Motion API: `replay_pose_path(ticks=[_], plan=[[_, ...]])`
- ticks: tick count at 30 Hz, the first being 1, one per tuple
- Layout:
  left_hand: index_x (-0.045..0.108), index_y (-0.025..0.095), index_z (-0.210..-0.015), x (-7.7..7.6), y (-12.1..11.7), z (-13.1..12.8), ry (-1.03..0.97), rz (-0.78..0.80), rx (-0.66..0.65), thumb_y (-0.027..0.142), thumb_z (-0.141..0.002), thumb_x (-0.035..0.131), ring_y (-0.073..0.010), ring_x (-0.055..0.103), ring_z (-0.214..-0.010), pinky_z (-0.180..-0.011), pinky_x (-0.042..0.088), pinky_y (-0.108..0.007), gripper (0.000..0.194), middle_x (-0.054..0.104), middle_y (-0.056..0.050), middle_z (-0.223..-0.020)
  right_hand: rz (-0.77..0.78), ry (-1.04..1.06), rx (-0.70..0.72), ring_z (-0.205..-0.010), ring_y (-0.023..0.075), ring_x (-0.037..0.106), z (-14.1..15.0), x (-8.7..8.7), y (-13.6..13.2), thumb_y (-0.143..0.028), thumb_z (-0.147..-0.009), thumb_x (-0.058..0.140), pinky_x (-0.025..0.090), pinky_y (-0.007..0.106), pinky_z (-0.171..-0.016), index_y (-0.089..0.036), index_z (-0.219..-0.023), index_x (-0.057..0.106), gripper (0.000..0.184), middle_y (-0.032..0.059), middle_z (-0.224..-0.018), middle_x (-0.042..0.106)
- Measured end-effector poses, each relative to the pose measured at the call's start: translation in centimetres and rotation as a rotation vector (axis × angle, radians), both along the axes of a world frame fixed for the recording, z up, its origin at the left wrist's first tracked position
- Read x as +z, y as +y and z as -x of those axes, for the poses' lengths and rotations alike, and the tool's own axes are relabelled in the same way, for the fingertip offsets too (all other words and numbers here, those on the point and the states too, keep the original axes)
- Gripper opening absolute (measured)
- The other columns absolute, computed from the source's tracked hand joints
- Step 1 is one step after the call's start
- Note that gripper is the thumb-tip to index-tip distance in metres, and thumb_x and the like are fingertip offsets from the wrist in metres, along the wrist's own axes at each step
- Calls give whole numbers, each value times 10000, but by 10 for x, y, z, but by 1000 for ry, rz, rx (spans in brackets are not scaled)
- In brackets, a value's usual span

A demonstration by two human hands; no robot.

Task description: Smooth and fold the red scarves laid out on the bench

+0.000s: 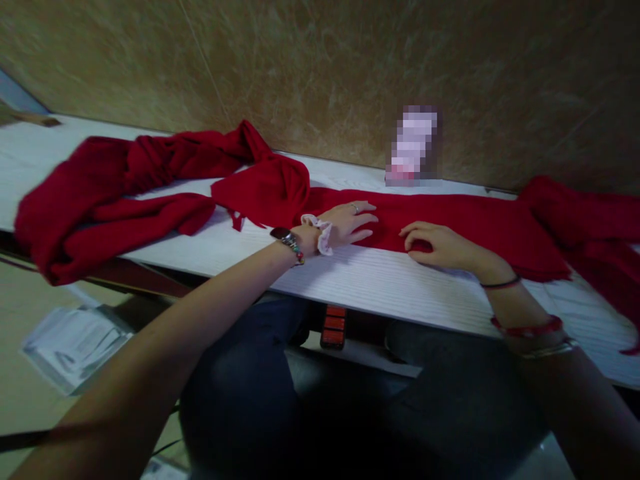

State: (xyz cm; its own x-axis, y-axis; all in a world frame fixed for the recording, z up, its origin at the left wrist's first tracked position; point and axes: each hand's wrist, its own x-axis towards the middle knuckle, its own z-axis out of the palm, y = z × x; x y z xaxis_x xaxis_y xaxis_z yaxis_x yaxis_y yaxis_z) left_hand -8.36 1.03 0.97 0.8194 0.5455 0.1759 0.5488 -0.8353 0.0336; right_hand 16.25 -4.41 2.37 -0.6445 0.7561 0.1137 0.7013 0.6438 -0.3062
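Observation:
A long red scarf (470, 217) lies stretched along a white table (380, 283), bunched in a heap at its left end (90, 193) and spilling over at the right. My left hand (347, 223) lies flat on the scarf's middle with fingers stretched out, a ring on one finger and a watch and a pale scrunchie on the wrist. My right hand (435, 243) rests just to the right on the scarf's near edge, its fingers curled in on the red cloth. Bracelets sit on my right wrist.
A blurred-out pinkish object (413, 143) stands at the back of the table against a brown marbled wall (320, 67). Under the table are my dark-trousered legs, a red-orange item (334, 327), and a plastic-wrapped packet (75, 343) on the floor at left.

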Motion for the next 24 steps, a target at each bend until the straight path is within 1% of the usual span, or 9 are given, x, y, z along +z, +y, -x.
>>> replay_pose_path(ticks=[4, 6, 8, 9, 11, 13, 15, 19, 24], plan=[[357, 226, -1339, -7, 1, -12, 135, 126, 67, 357, -929, 322, -216, 165, -1334, -1076, 172, -368, 432, 245, -51, -1446, 17, 3, -43, -952, 218, 574, -1, 0, 1, -306, -770, 481, 446, 382, -857, -183, -746, 631, 196, 91, -1011, 623], [293, 233, -1372, -10, 0, -11, 161, 153, 85, 357, -935, 287, -223, 141, -1340, -1080, 147, -387, 454, 210, -46, -1459, -58, 28, -138, -1010, 232, 556, 2, -5, 1, -336, -801, 461, 429, 396, -894, -160, -897, 630, 262, 115, -1060, 613], [269, 213, -1383, -11, -2, -10, 168, 153, 107, 357, -935, 266, -228, 131, -1342, -1081, 130, -390, 471, 192, -57, -1463, -136, 11, -255, -1153, 256, 467, 5, -13, 1, -376, -830, 432, 370, 428, -967, -125, -1132, 546, 409, 149, -1207, 542], [264, 201, -1386, -10, -3, -10, 167, 148, 128, 362, -933, 260, -233, 126, -1342, -1081, 126, -395, 480, 187, -65, -1464, -145, -30, -300, -1221, 269, 397, 7, -17, 1, -396, -845, 405, 327, 456, -998, -118, -1228, 474, 478, 157, -1291, 477], [264, 188, -1386, -9, -6, -11, 162, 141, 188, 391, -924, 266, -244, 115, -1344, -1077, 128, -406, 505, 182, -77, -1464, -106, -154, -339, -1298, 288, 269, 9, -25, 1, -426, -874, 330, 254, 518, -1024, -131, -1330, 360, 544, 146, -1403, 345], [267, 183, -1386, -7, -8, -12, 163, 143, 248, 430, -910, 286, -254, 105, -1345, -1075, 135, -412, 536, 181, -85, -1463, -61, -253, -343, -1314, 301, 222, 10, -29, 1, -442, -889, 266, 234, 557, -1016, -149, -1364, 310, 560, 126, -1439, 280], [263, 182, -1389, -6, -9, -13, 174, 158, 284, 453, -900, 302, -262, 99, -1345, -1075, 137, -415, 560, 179, -89, -1464, -45, -297, -345, -1318, 302, 209, 9, -30, 2, -453, -892, 235, 241, 556, -1013, -150, -1379, 285, 575, 117, -1450, 255], [254, 176, -1393, -6, -7, -13, 181, 172, 278, 463, -895, 300, -265, 98, -1345, -1076, 142, -418, 577, 169, -90, -1466, -3, -306, -385, -1328, 287, 178, 9, -27, 2, -445, -894, 213, 214, 522, -1039, -136, -1392, 256, 588, 111, -1461, 224], [236, 154, -1399, -8, -6, -12, 173, 168, 261, 471, -890, 286, -256, 94, -1347, -1084, 125, -405, 602, 156, -95, -1468, 1, -272, -421, -1335, 293, 129, 15, -26, 3, -446, -895, 191, 173, 556, -1036, -161, -1405, 218, 585, 93, -1474, 184]])
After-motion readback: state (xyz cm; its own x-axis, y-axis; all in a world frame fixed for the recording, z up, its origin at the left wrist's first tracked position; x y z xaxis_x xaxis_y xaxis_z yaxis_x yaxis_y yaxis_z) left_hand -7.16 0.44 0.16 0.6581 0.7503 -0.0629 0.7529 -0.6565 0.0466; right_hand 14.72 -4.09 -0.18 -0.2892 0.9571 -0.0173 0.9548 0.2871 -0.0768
